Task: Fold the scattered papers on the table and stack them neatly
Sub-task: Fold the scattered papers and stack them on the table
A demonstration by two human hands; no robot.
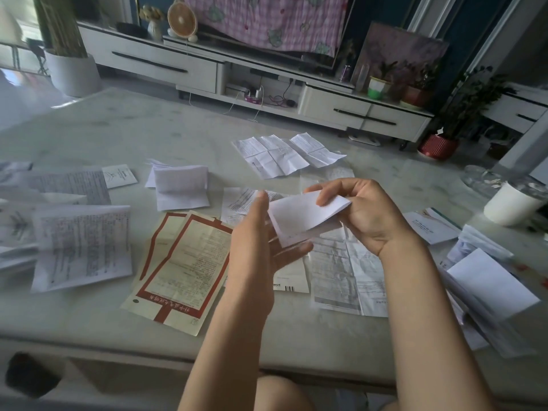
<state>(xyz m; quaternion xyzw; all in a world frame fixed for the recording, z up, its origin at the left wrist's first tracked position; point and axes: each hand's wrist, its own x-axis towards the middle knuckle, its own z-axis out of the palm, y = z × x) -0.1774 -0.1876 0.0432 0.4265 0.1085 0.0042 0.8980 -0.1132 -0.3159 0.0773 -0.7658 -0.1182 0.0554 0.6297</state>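
Right hand point(364, 215) pinches the folded paper point(302, 218) up over the table point(118, 129), left hand point(261, 241) spread flat against its edge, and with so light a pinch the fold could spring open or drop among the loose sheets point(341, 262).

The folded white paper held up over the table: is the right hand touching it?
Touching. The head view shows the right hand pinching the folded paper, thumb on top.
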